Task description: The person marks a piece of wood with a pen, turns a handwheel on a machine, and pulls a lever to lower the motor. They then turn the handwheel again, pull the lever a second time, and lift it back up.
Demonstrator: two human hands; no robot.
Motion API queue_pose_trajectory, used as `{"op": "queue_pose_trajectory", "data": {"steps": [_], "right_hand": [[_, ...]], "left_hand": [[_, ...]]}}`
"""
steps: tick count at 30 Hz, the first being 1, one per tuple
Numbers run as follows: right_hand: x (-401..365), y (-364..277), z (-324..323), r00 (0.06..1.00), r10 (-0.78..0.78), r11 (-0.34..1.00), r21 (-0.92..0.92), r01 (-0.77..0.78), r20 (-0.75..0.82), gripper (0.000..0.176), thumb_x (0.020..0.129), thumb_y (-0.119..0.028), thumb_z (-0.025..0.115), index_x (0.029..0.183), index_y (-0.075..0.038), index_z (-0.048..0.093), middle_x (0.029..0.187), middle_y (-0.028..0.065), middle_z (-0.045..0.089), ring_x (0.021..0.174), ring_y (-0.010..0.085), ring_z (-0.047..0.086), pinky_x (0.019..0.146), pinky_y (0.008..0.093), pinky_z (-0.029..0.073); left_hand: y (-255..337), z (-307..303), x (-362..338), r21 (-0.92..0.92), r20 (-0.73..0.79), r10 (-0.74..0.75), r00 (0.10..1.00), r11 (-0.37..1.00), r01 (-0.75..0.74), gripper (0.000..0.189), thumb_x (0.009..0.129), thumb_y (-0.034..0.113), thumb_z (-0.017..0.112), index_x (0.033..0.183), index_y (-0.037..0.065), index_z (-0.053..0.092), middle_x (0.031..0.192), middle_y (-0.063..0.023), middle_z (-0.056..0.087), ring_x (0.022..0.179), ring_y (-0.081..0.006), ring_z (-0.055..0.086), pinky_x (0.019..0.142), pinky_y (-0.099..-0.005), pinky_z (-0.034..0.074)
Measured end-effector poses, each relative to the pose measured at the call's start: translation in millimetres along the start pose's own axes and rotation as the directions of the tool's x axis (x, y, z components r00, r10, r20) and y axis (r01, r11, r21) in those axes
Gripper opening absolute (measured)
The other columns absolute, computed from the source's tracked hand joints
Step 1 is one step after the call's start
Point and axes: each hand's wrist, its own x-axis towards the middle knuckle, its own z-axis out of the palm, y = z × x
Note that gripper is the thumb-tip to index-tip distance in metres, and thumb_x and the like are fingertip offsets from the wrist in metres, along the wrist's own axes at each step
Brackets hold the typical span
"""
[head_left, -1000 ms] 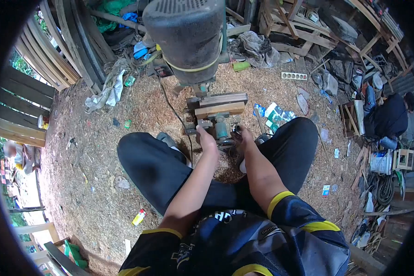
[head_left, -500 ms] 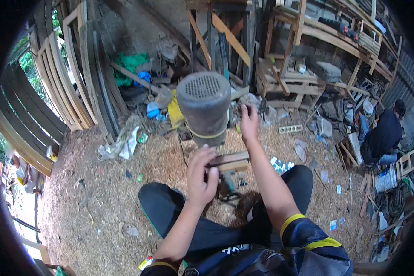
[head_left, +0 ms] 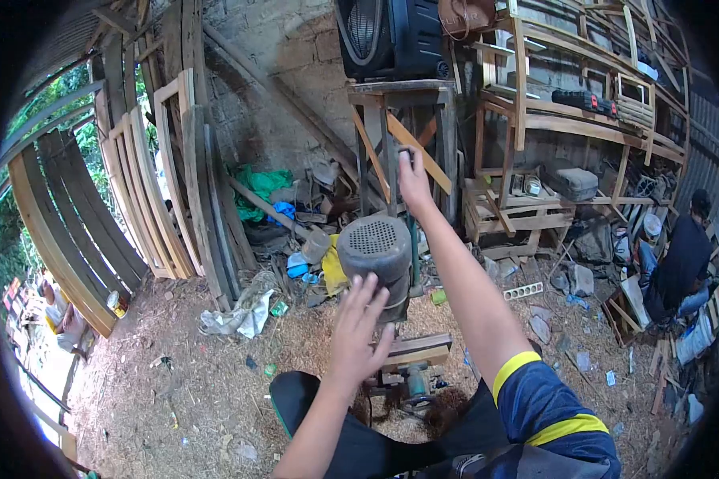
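Note:
In front of me stands a bench machine with a dark cylindrical motor housing [head_left: 375, 247], vented on top. My right hand [head_left: 414, 185] reaches past it, fingers curled round the top of a dark upright lever handle [head_left: 406, 150]. My left hand [head_left: 358, 335] has its fingers spread and overlaps the lower side of the housing in this view. Below the motor, wood pieces [head_left: 418, 356] lie crosswise in the machine, just right of my left hand. A greenish metal part [head_left: 415, 385] shows under them, between my legs.
Wood shavings [head_left: 216, 383] cover the floor. Behind the machine a wooden stand [head_left: 403, 92] carries a black speaker-like box [head_left: 395, 40]. Boards and frames [head_left: 148, 199] lean at left; a wooden rack [head_left: 583, 120] stands at right. A person [head_left: 679, 255] sits at far right.
My right hand has moved up and forward onto the lever handle. My left hand has lifted off the wood pieces toward the motor. The camera has tilted up.

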Motion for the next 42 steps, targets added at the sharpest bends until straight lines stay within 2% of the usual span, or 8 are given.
{"op": "queue_pose_trajectory", "data": {"steps": [3,7,10,14,18,22,30,42], "right_hand": [[-3,-29,-14,1.000,0.026,0.980,0.196,-0.024,-0.009,0.028,0.106,-0.031,0.052,0.102,-0.003,0.056,0.072,0.0017,0.053,0.066,0.0108,0.050,0.063,0.0296,0.042],[12,-37,-17,0.999,-0.042,0.985,0.169,0.037,0.026,0.023,0.104,-0.022,0.049,0.087,-0.007,0.053,0.068,0.0009,0.051,0.058,0.0100,0.050,0.054,0.0270,0.039],[14,-50,-21,0.918,0.288,0.877,0.310,-0.367,0.273,0.022,0.103,-0.019,0.045,0.090,-0.005,0.056,0.073,0.0025,0.055,0.061,0.0115,0.052,0.057,0.0303,0.042],[-33,-87,-40,0.973,0.070,0.950,0.281,-0.132,0.221,0.025,0.102,-0.020,0.043,0.085,-0.006,0.055,0.055,0.0007,0.047,0.038,0.0112,0.038,0.040,0.0259,0.032],[-77,-103,-62,0.959,0.038,0.849,0.497,-0.180,0.282,0.026,0.103,-0.021,0.044,0.091,-0.003,0.059,0.057,0.0004,0.049,0.041,0.0087,0.042,0.041,0.0239,0.033],[-62,-100,-68,0.784,0.121,0.885,0.292,-0.363,0.609,0.040,0.101,-0.038,0.053,0.092,-0.001,0.064,0.056,0.0012,0.048,0.041,0.0105,0.043,0.042,0.0261,0.035],[-105,-98,-78,0.879,0.138,0.849,0.403,-0.342,0.456,0.048,0.102,-0.032,0.055,0.062,-0.007,0.046,0.053,-0.0034,0.040,0.045,0.0076,0.037,0.044,0.0262,0.028],[-95,-96,-64,0.927,0.187,0.883,0.358,-0.303,0.325,0.041,0.100,-0.025,0.060,0.063,-0.009,0.051,0.056,-0.0076,0.045,0.050,0.0035,0.037,0.047,0.0247,0.026]], "left_hand": [[-11,0,27,0.067,-0.038,0.013,0.999,0.998,-0.010,0.060,0.088,0.011,0.066,0.145,0.004,0.050,0.157,-0.0196,0.041,0.148,-0.0415,0.033,0.120,-0.0518,0.028],[-19,5,41,0.045,-0.056,0.005,0.998,0.999,-0.002,0.057,0.089,0.011,0.066,0.143,0.002,0.051,0.150,-0.0190,0.047,0.146,-0.0413,0.036,0.119,-0.0506,0.030],[-18,9,42,0.043,-0.090,-0.001,0.996,0.999,0.005,0.055,0.088,0.010,0.066,0.141,0.001,0.052,0.146,-0.0183,0.050,0.144,-0.0413,0.039,0.119,-0.0503,0.031],[-15,14,36,0.019,-0.086,-0.036,0.996,0.999,0.037,0.058,0.086,0.009,0.066,0.142,0.001,0.052,0.146,-0.0188,0.049,0.144,-0.0422,0.038,0.119,-0.0506,0.030],[-15,24,33,0.025,-0.085,-0.076,0.993,0.997,0.079,0.061,0.085,0.008,0.066,0.143,0.001,0.050,0.148,-0.0193,0.047,0.146,-0.0435,0.035,0.121,-0.0522,0.027],[-17,28,32,0.023,-0.076,-0.103,0.992,0.994,0.105,0.064,0.085,0.008,0.065,0.146,0.001,0.048,0.151,-0.0191,0.045,0.147,-0.0434,0.033,0.121,-0.0516,0.024],[-30,26,26,0.036,-0.042,-0.063,0.997,0.997,0.065,0.060,0.087,0.009,0.065,0.145,0.002,0.051,0.149,-0.0176,0.048,0.146,-0.0421,0.035,0.120,-0.0507,0.027],[-35,31,29,0.065,-0.098,-0.031,0.995,0.997,0.038,0.058,0.085,0.008,0.066,0.142,0.002,0.054,0.145,-0.0179,0.052,0.143,-0.0424,0.040,0.118,-0.0522,0.031]]}}
